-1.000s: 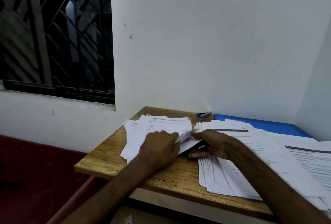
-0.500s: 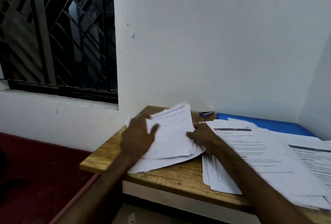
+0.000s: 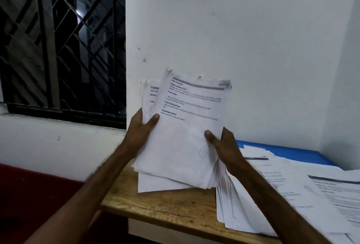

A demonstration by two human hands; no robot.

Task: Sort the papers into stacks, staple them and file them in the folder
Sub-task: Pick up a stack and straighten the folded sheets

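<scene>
Two hands hold one sheaf (image 3: 185, 136) of printed papers nearly upright over the left end of a wooden worktop (image 3: 165, 206). The left hand (image 3: 139, 132) takes the sheaf's left edge and the right hand (image 3: 224, 146) its right edge. Each grip is closed on the paper, thumb on the front page and fingers out of sight behind. Whether the lower edge touches the wood cannot be told. The raised sheaf blocks the view of the worktop's far-left corner and of the left end of the single blue folder (image 3: 288, 149), which lies along the far edge against the white wall (image 3: 233, 29). To the right, loose papers (image 3: 303, 200) cover the worktop in overlapping, fanned layers, too many to count, reaching up to the folder; the right forearm crosses above them. On the far left is one dark window (image 3: 58, 39) behind a metal grille (image 3: 46, 48), with a red surface (image 3: 29, 195) below.
</scene>
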